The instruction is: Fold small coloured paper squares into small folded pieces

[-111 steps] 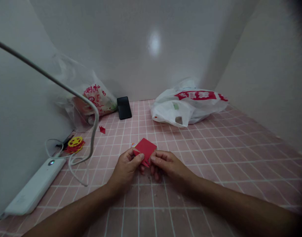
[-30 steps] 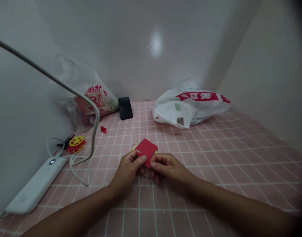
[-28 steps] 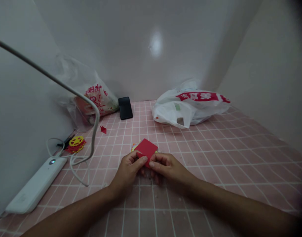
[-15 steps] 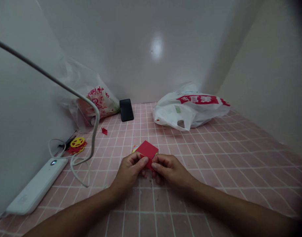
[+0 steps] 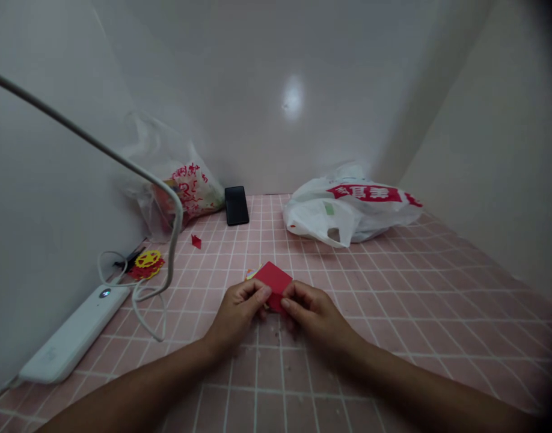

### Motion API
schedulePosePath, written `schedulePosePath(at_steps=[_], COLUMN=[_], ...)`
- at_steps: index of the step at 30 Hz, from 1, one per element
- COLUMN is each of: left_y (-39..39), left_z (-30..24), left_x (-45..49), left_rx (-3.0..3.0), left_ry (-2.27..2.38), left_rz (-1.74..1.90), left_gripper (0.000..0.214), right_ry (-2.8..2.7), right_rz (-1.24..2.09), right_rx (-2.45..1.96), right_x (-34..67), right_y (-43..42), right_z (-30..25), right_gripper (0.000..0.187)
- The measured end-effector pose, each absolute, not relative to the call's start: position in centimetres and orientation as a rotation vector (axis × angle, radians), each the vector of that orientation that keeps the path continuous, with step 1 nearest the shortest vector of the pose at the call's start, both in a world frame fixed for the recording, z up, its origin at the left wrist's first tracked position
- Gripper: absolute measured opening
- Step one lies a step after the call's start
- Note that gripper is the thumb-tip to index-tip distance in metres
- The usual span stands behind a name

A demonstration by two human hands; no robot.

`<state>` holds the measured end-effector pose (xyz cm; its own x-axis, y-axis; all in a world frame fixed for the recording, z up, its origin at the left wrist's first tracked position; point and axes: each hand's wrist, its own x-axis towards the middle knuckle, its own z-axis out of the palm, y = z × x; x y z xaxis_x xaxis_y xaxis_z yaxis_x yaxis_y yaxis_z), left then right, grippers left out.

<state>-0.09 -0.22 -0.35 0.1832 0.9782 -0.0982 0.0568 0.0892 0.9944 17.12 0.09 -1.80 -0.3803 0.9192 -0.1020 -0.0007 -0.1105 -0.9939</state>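
Note:
A folded red paper square (image 5: 275,279) is held just above the pink tiled surface (image 5: 393,288) at the centre. My left hand (image 5: 238,311) pinches its near left edge between thumb and fingers. My right hand (image 5: 312,311) pinches its near right edge the same way. A small stack of coloured paper (image 5: 252,274) peeks out from under the red square's far left corner. Both forearms reach in from the bottom of the view.
A white power strip (image 5: 71,335) with a looping grey cable (image 5: 168,240) lies at the left wall. Yellow and red paper cut-outs (image 5: 147,264), a red scrap (image 5: 196,242), a clear bag (image 5: 177,183), a black phone (image 5: 237,205) and a white plastic bag (image 5: 352,204) lie behind.
The head view has tilted and shifted a little, so everything sits lower and further right. Both hands keep pinching the red paper, which now lies flatter and lower.

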Motion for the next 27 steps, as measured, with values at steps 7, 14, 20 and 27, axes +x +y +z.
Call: schedulePosePath(at_steps=[7, 14, 20, 27], left_y=[0.4, 0.4, 0.5, -0.1], left_z=[-0.4, -0.7, -1.3, -1.3], left_x=[-0.2, -0.1, -0.2, 0.3], left_rx=[1.289, 1.352, 1.209, 1.203], left_ry=[1.176, 1.196, 1.158, 1.132], left_rz=[0.909, 0.804, 1.003, 0.983], left_gripper=[0.026, 0.026, 0.030, 0.029], right_ry=[-1.562, -1.726, -1.332, -1.295], right_rz=[1.379, 1.263, 1.534, 1.654], right_rx=[-1.091, -1.078, -1.071, -0.998], right_x=[17.9, 18.1, 17.6, 16.8], right_y=[1.3, 1.6, 1.7, 0.8], right_z=[-1.9, -2.0, -3.0, -2.7], right_gripper=[0.022, 0.022, 0.039, 0.028])
